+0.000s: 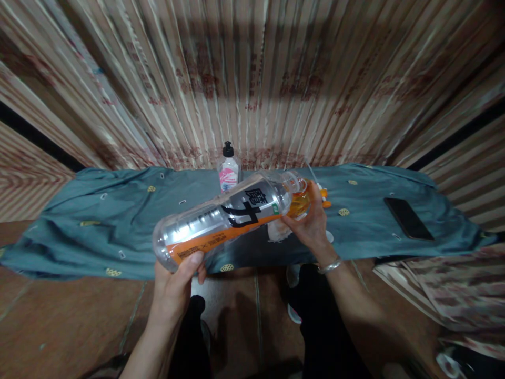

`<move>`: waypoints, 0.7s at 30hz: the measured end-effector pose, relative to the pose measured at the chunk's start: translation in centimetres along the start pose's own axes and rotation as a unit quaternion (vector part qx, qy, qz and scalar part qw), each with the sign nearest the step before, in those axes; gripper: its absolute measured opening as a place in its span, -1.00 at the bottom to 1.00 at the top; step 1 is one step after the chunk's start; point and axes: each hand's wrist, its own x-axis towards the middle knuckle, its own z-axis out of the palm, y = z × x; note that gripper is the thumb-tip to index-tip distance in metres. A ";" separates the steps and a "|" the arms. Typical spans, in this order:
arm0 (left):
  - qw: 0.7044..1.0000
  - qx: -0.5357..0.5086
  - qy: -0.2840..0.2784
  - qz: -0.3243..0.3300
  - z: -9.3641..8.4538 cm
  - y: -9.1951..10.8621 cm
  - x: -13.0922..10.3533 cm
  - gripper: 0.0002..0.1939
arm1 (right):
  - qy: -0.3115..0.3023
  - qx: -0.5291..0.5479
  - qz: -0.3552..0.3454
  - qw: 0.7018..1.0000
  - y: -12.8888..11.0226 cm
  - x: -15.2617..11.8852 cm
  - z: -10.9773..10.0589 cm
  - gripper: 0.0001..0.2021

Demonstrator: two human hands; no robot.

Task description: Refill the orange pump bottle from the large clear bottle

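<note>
L grip [179, 279] is clasped round the base end of the lg btl [244, 208], thumb on the orange part of its label; R grip [307, 226] is curled round the amber-liquid container [300, 204]. Lg btl is held up over the near-mid part of the table [130, 226], long axis slanting from near L (base) to far R (neck), so nearly the whole length runs out R & far of L grip. Key relation: neck sits right by R grip & the container, overlapping it in view; can't tell if rim & container touch, or if R thumb meets the btl shoulder. L hand is nearest the base, R hand nearest the neck. Black-cap btl [229, 173] stands beyond lg btl, far side; orange/white piece [325, 200] shows just R of R fingers; phone [409, 218] lies well apart, far R on the cloth.
</note>
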 end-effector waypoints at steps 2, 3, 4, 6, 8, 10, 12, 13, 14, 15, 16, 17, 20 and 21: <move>1.000 -0.001 -0.002 0.001 0.0 0.0 0.0 -0.43 | -0.001 0.001 0.001 1.000 0.0 0.0 0.0 0.25; 1.000 0.000 -0.003 0.001 0.0 0.0 0.0 -0.42 | -0.001 0.002 0.000 1.000 0.0 0.0 0.0 0.25; 1.000 0.000 -0.006 0.001 0.0 0.0 0.0 -0.42 | 0.000 0.001 0.000 1.000 0.0 0.0 -0.1 0.26; 1.000 0.001 -0.009 0.001 -0.1 0.0 0.0 -0.41 | 0.003 -0.001 -0.001 1.000 0.0 0.0 -0.1 0.26; 1.000 0.001 -0.011 0.002 -0.2 -0.1 0.0 -0.42 | 0.006 -0.005 -0.005 1.000 0.0 0.0 -0.1 0.25; 1.000 0.001 -0.012 0.003 -0.3 -0.2 0.0 -0.42 | 0.010 -0.008 -0.011 1.000 0.1 0.0 0.0 0.25; 1.000 0.002 -0.010 0.004 -0.4 -0.3 0.0 -0.41 | 0.018 -0.010 -0.017 1.000 0.1 0.0 0.1 0.24; 1.000 0.001 -0.009 0.005 -0.4 -0.3 0.0 -0.41 | 0.020 -0.011 -0.019 1.000 0.1 0.0 0.2 0.24; 1.000 0.001 -0.007 0.006 -0.4 -0.3 0.0 -0.41 | 0.022 -0.011 -0.020 1.000 0.1 0.0 0.2 0.23; 1.000 0.001 -0.006 0.006 -0.4 -0.3 0.1 -0.41 | 0.022 -0.010 -0.020 1.000 0.1 0.0 0.2 0.22; 1.000 0.000 -0.005 0.007 -0.4 -0.3 0.1 -0.42 | 0.021 -0.008 -0.020 1.000 0.1 0.0 0.2 0.22; 1.000 0.000 -0.005 0.008 -0.4 -0.3 0.1 -0.42 | 0.019 -0.006 -0.019 1.000 0.1 0.0 0.2 0.22; 1.000 0.001 -0.005 0.010 -0.3 -0.3 0.1 -0.43 | 0.010 0.001 -0.014 1.000 0.1 0.0 0.1 0.23; 1.000 0.001 -0.005 0.010 -0.4 -0.3 0.1 -0.42 | 0.007 0.002 -0.012 1.000 0.1 0.0 0.1 0.23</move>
